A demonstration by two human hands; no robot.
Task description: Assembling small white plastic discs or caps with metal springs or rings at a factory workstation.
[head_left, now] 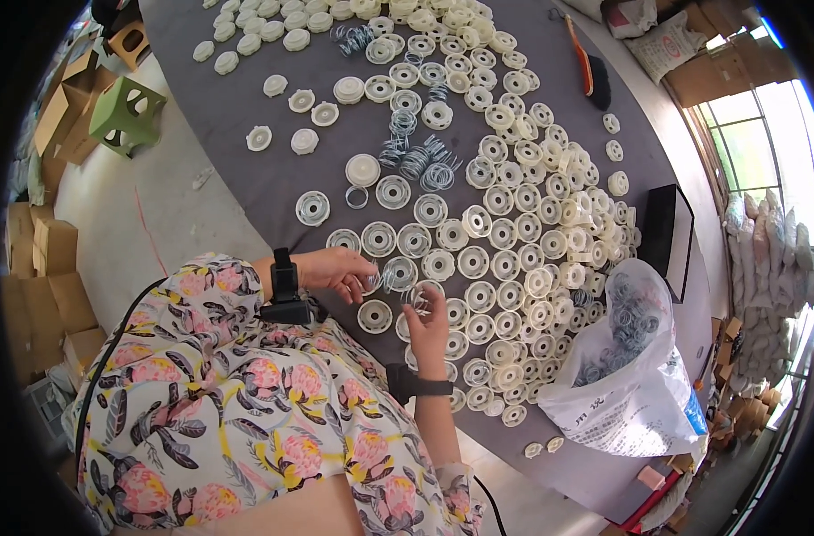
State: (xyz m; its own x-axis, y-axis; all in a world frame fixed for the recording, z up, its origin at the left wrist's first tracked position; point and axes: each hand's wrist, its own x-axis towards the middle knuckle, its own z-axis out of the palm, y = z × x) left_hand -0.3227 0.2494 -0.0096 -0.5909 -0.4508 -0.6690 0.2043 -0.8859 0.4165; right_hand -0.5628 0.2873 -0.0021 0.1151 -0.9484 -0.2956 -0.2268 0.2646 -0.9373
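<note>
My left hand point(334, 271) reaches in over the near edge of the cloth, its fingertips closed on a thin metal coil spring point(377, 282). To its right, my right hand point(431, 323) is raised with thumb and fingers pinched on another coil spring point(417, 298). Under and around both hands lie round, cream plastic spools point(374, 316) with open centres, several with a spring inside. Just beyond the left hand, a loose spring ring point(356, 196) rests beside a closed white round cap point(362, 170). Tangled loose springs point(416, 161) are heaped farther back.
Many spools point(505, 262) crowd the right of the grey-covered table point(237, 94). A white plastic sack point(604, 404) holding more springs stands at the right, near a black box point(668, 241). At the far right lies a brush point(587, 67). A green stool point(125, 116) stands on the left floor.
</note>
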